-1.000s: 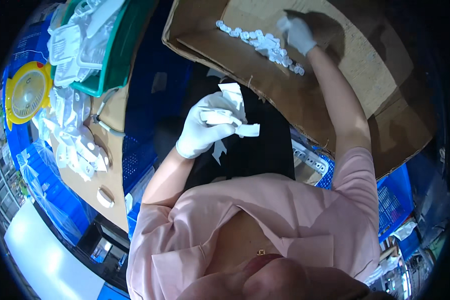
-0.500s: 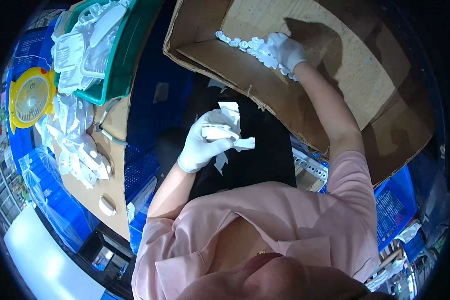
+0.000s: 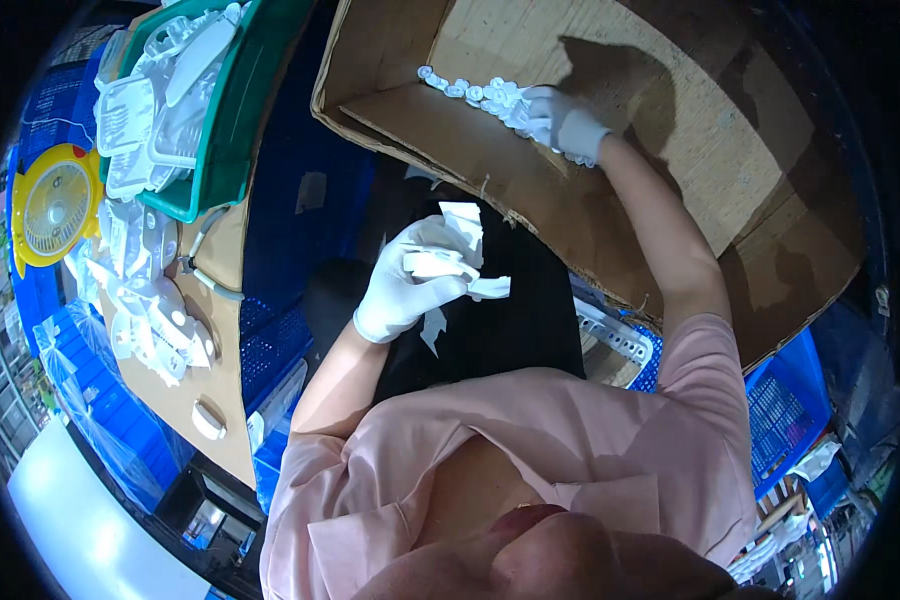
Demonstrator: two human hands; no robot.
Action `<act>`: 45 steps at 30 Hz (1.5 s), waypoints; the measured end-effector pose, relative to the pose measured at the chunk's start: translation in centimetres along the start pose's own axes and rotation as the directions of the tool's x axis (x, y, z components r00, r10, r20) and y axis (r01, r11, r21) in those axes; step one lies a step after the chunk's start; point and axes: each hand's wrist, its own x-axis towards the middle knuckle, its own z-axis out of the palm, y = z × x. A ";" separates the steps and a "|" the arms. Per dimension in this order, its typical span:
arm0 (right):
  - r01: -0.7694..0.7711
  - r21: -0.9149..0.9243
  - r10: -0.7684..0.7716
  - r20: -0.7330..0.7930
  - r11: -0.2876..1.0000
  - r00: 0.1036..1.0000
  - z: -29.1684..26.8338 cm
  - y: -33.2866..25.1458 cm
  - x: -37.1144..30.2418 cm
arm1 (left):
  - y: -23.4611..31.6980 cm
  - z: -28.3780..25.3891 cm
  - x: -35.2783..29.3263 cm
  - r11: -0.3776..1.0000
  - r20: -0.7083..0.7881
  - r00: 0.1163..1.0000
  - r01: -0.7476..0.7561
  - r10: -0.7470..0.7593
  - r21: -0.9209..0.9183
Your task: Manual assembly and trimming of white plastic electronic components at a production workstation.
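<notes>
Two gloved hands are working apart from each other in the head view. The left hand [image 3: 402,290], in a white glove, is hovering above the person's dark lap, and its grip is closing around a bunch of small white plastic pieces [image 3: 450,262], several of them poking out past the fingers toward the right. The right hand [image 3: 562,124], gloved the same way, is reaching up into a big cardboard box [image 3: 730,170] that is lying open ahead of the person. Its fingers are curling narrowly over one end of a row of small white parts [image 3: 475,90] lined along the fold where the box's floor meets its inner wall; whether it is actually pinching one of them I cannot tell, since the glove and the parts are blending together there. The arm's shadow is falling across the box's floor.

Off to the person's left, a green bin [image 3: 232,120] is sitting heaped with larger white plastic mouldings [image 3: 150,110]. More white mouldings are lying scattered on a brown desk [image 3: 220,390] just below the bin. A small yellow fan [image 3: 55,205] is standing near the far left edge, and blue crates [image 3: 785,425] are showing at the lower right, beside the person's pink sleeve.
</notes>
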 end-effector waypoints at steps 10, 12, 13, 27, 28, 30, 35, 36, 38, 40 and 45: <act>-0.203 0.079 0.203 0.014 0.976 0.979 -0.9 -5.3 1.7 | -0.8 -0.5 -1.0 0.994 -0.172 0.984 -0.027 0.045 0.105; -0.305 0.094 0.305 0.023 0.948 0.952 -1.2 -4.4 0.9 | -0.6 0.0 -0.6 1.000 -0.194 0.981 -0.003 0.007 0.017; -0.406 0.112 0.405 0.031 0.907 0.914 -1.5 -4.3 0.6 | -0.4 0.2 -0.3 0.998 -0.210 0.977 0.022 -0.035 -0.067; -0.097 0.732 0.381 -0.232 0.675 0.895 -8.8 -23.4 -2.3 | 0.8 4.0 4.0 0.916 0.096 0.976 0.217 -0.196 -0.339; -0.034 0.719 0.374 -0.319 0.694 0.871 -8.3 -23.4 -2.2 | 0.8 4.2 4.1 0.912 0.094 0.985 0.173 -0.148 -0.371; 0.048 0.715 0.338 -0.388 0.698 0.858 -8.2 -23.3 -2.3 | 0.3 4.0 4.9 0.945 0.096 0.993 0.093 -0.065 -0.313; 0.206 0.475 0.081 -0.517 0.856 0.852 -9.3 -22.3 -2.1 | -1.4 4.2 4.2 0.936 0.009 0.996 -0.084 0.093 -0.341; 0.168 0.345 0.038 -0.518 0.923 0.854 -10.0 -22.0 -1.7 | -1.5 4.1 3.8 0.925 -0.067 0.995 -0.096 0.076 -0.368; 0.117 0.152 -0.029 -0.485 0.982 0.874 -10.1 -21.1 -1.1 | -2.4 3.5 3.6 0.905 -0.204 0.975 -0.161 0.085 -0.394; 0.204 0.419 -0.037 -0.373 0.885 0.927 -8.2 -18.8 -0.9 | -2.1 2.4 3.8 0.912 -0.196 0.979 -0.135 0.062 -0.386; -0.222 0.375 0.336 -0.272 0.900 0.902 -3.9 -8.8 2.0 | -1.7 1.3 3.9 0.773 -0.028 0.995 0.060 -0.100 -0.632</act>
